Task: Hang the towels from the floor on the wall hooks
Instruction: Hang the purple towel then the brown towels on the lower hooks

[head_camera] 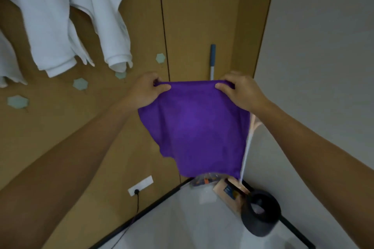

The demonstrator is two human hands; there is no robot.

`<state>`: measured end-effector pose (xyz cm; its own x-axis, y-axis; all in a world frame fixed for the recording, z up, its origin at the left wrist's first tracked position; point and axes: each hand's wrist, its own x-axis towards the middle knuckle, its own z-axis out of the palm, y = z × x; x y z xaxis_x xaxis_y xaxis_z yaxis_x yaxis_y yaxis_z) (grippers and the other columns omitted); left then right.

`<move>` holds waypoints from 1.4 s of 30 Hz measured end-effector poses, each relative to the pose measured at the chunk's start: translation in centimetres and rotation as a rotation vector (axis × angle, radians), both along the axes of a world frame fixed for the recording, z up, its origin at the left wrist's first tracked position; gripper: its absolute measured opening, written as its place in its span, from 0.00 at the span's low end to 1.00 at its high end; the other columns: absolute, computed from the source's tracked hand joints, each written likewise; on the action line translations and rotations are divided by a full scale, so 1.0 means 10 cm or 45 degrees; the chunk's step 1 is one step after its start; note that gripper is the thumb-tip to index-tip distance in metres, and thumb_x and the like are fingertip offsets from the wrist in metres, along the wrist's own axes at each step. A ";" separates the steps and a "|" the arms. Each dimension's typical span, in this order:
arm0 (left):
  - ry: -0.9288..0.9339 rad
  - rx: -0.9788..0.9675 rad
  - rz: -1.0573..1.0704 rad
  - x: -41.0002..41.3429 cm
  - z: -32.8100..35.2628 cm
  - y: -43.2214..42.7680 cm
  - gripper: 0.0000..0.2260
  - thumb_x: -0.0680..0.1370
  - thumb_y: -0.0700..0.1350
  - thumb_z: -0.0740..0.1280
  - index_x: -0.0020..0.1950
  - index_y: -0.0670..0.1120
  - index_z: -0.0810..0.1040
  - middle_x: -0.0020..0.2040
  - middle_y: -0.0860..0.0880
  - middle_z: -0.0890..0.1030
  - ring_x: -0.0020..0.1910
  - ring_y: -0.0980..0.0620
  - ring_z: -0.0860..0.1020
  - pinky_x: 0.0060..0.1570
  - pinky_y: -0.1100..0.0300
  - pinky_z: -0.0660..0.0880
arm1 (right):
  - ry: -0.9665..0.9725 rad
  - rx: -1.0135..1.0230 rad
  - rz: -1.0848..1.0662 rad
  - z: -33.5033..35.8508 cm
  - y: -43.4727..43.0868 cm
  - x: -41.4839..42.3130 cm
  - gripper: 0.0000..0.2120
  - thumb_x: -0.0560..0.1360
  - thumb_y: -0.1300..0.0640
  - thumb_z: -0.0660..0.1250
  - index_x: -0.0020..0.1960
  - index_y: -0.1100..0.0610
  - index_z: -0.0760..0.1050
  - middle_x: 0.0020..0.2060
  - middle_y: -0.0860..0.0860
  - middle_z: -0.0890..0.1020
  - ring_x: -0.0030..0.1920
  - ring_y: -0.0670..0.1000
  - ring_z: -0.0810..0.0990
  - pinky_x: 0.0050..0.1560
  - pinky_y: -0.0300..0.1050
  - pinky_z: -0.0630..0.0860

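Observation:
A purple towel (196, 127) hangs spread in front of me, held up by its top edge. My left hand (144, 92) pinches the upper left corner and my right hand (238, 92) pinches the upper right corner. To the left, white towels (52, 18) hang on the wooden wall (202, 16). Below them are several pale hexagonal wall hooks: one (160, 58) near the panel seam, one (80, 83) lower left, one (17, 101) at the far left. The towel hides part of the floor corner.
A mop handle (212, 56) leans in the corner behind the towel. On the floor lie a black bucket-like thing (261, 214), a cardboard box (228, 192) and a plastic bag (202, 180). A wall socket (140, 185) has a black cable plugged in.

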<state>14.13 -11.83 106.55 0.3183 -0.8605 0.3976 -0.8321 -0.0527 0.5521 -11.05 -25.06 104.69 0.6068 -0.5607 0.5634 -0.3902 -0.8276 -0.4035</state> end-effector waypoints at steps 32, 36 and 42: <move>-0.345 -0.035 0.010 1.46 0.86 -2.00 0.23 0.80 0.28 0.55 0.53 0.53 0.80 0.52 0.49 0.77 0.48 0.55 0.75 0.48 0.71 0.72 | -0.141 -0.123 0.629 0.94 -2.68 2.20 0.05 0.77 0.60 0.68 0.51 0.53 0.73 0.46 0.43 0.80 0.49 0.38 0.79 0.53 0.30 0.72; -0.348 -0.214 0.179 1.39 1.08 -2.12 0.18 0.80 0.31 0.56 0.56 0.45 0.82 0.50 0.52 0.76 0.42 0.61 0.74 0.43 0.76 0.68 | -0.170 -0.223 0.698 1.17 -2.87 2.32 0.06 0.79 0.62 0.64 0.49 0.52 0.72 0.43 0.38 0.77 0.45 0.35 0.76 0.49 0.26 0.69; -0.564 -0.407 0.420 1.37 1.39 -2.33 0.09 0.79 0.41 0.66 0.57 0.44 0.82 0.54 0.51 0.80 0.52 0.55 0.76 0.53 0.67 0.67 | -0.287 -0.505 0.736 1.50 -3.09 2.59 0.11 0.80 0.63 0.58 0.50 0.58 0.80 0.44 0.49 0.79 0.48 0.50 0.74 0.51 0.42 0.70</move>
